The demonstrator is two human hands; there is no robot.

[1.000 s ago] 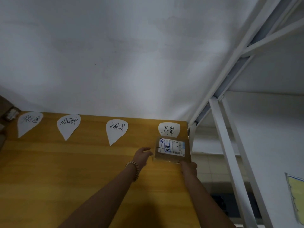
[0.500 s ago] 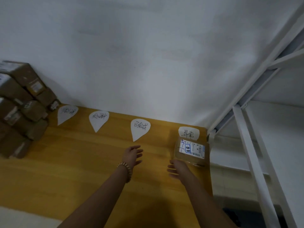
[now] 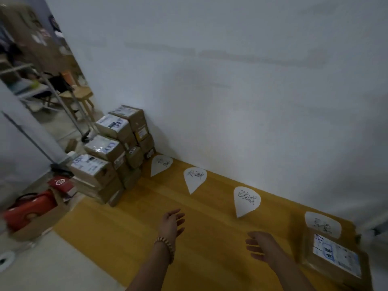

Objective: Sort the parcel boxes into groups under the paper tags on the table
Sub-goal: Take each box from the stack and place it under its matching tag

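Several white drop-shaped paper tags lie along the wall on the wooden table [image 3: 147, 238]: a far-left tag [image 3: 160, 164], a second tag [image 3: 194, 177], a third tag [image 3: 246, 201] and a rightmost tag [image 3: 323, 224]. One brown parcel box [image 3: 333, 257] with a white label rests just below the rightmost tag. A stack of parcel boxes [image 3: 113, 152] stands at the table's left end. My left hand [image 3: 171, 224], with a bead bracelet, hovers open over the table's middle. My right hand [image 3: 261, 246] is open too, left of the single box and not touching it.
A white wall runs behind the table. Left of the table, on the floor, sit a cardboard box [image 3: 39, 225] holding a red bag [image 3: 27, 211] and a red-covered item [image 3: 60, 183]. A doorway [image 3: 42, 85] with a metal rack and a stool lies beyond.
My right hand has let go of the labelled box under the rightmost tag and pulled back left. My view has swung left, bringing the box stack and doorway into sight.
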